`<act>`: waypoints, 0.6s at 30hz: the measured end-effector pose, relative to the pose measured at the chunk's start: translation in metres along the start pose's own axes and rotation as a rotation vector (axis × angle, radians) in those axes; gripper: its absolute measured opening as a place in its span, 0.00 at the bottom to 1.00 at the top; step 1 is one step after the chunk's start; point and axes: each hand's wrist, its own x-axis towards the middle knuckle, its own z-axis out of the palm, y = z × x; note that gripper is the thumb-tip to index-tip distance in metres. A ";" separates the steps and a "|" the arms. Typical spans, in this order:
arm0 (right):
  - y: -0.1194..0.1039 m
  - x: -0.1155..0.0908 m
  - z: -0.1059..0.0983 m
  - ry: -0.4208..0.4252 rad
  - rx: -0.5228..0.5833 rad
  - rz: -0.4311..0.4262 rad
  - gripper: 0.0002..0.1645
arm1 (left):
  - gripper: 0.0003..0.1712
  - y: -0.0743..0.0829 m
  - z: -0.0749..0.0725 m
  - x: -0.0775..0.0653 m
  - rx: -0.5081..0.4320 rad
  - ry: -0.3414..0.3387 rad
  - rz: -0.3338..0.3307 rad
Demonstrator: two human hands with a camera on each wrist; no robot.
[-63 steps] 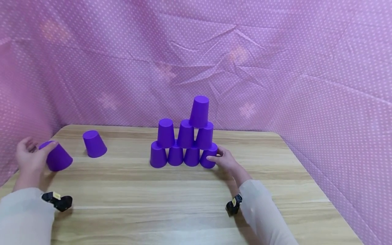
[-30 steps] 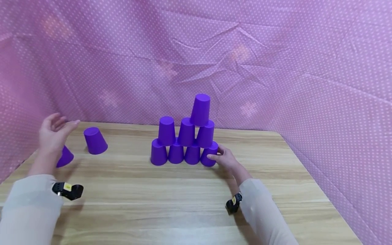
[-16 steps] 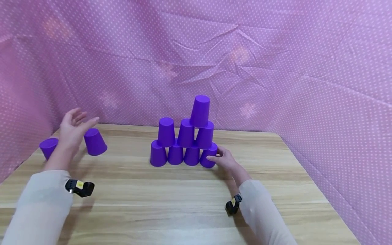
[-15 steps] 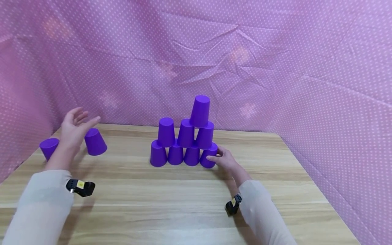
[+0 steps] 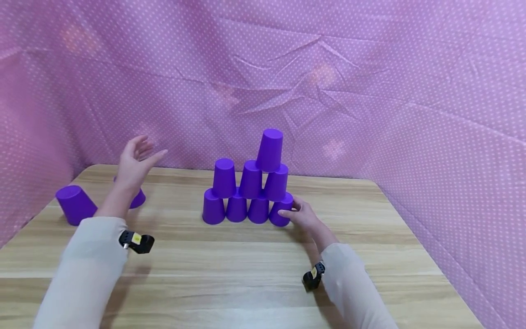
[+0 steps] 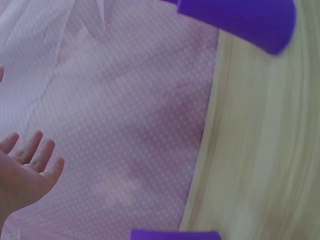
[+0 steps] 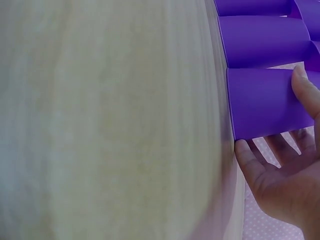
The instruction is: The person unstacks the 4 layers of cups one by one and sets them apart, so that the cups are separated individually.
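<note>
Purple cups stand upside down in a stepped stack at the table's middle: a bottom row of several, three above, and a single top cup (image 5: 270,151) over the right side. My right hand (image 5: 305,215) holds the bottom row's rightmost cup (image 7: 265,102), thumb on the near side and fingers behind. My left hand (image 5: 134,165) is raised with nothing in it, fingers loosely spread. Behind its wrist, a loose cup (image 5: 138,199) is mostly hidden. Another loose cup (image 5: 76,205) stands left of the left forearm.
The wooden table (image 5: 230,283) has a pink dotted cloth (image 5: 172,114) hung behind it and at both sides. Each wrist carries a small black camera, like the left camera (image 5: 139,242). The top cup sits right of the stack's centre.
My left hand has let go of the far-left cup and moved right, rising in front of the second loose cup. My right hand stays on the bottom right cup; the stack is unchanged.
</note>
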 end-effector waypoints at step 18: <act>-0.001 0.001 0.002 -0.005 0.002 0.006 0.33 | 0.40 0.020 0.048 0.009 -0.068 -0.120 0.048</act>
